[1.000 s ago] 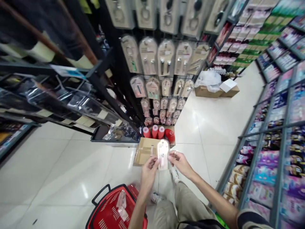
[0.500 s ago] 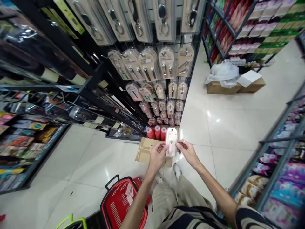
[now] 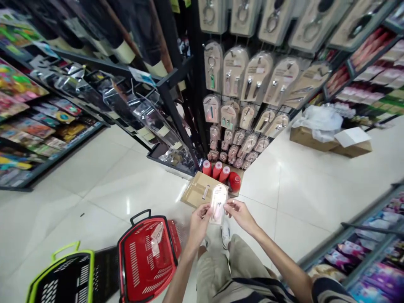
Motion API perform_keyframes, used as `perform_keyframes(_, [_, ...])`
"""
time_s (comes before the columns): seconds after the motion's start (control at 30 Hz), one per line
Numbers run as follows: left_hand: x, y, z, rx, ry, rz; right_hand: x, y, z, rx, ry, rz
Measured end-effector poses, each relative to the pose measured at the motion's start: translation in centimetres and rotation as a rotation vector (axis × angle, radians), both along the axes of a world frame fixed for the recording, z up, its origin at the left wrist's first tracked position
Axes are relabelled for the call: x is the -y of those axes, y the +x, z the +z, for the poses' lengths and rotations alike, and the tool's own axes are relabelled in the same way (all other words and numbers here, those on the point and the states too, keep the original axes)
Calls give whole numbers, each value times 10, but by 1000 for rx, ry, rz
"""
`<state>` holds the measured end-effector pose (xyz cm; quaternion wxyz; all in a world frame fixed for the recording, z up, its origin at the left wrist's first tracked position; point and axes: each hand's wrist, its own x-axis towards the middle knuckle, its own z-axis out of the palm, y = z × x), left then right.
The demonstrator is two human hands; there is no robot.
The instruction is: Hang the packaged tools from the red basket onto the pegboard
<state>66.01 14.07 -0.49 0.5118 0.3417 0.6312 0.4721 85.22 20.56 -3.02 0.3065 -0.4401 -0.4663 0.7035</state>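
Note:
Both my hands hold one small blister pack (image 3: 218, 203), a pale card with a clear bubble and a pink item inside. My left hand (image 3: 199, 221) pinches its left edge and my right hand (image 3: 240, 214) pinches its right edge, in front of my knees. Straight ahead stands a black wire rack (image 3: 243, 84) hung with many similar carded packs. At its foot lies an open cardboard box (image 3: 200, 190) with red-capped bottles (image 3: 221, 172) beside it.
A red shopping basket (image 3: 147, 256) with a few packs in it sits on the white tiled floor at my left. A green and black basket (image 3: 63, 277) stands further left. Stocked shelves line both sides. Cardboard boxes (image 3: 328, 139) sit at the far right.
The view has swung and tilted, bringing the green basket and left shelves into sight. Both hands have kept hold of the pack, now slightly lower in view.

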Motion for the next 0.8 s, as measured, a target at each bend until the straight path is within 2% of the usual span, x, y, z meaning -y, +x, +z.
perform_keyframes(0.17, [37, -38, -43, 109, -15, 153, 11, -47, -14, 24, -62, 129])
perform_keyframes(0.3, [60, -51, -75, 132, -49, 229, 22, -68, -32, 66, -72, 168])
perform_keyframes(0.57, [73, -59, -146, 191, -114, 299, 29, -84, -74, 185, -88, 195])
perform_keyframes(0.7, [71, -67, -163, 203, -135, 291, 29, -90, -87, 242, -62, 199])
perform_keyframes(0.8, [45, -67, -164, 204, -89, 274, 12, -92, -92, 297, 28, 192])
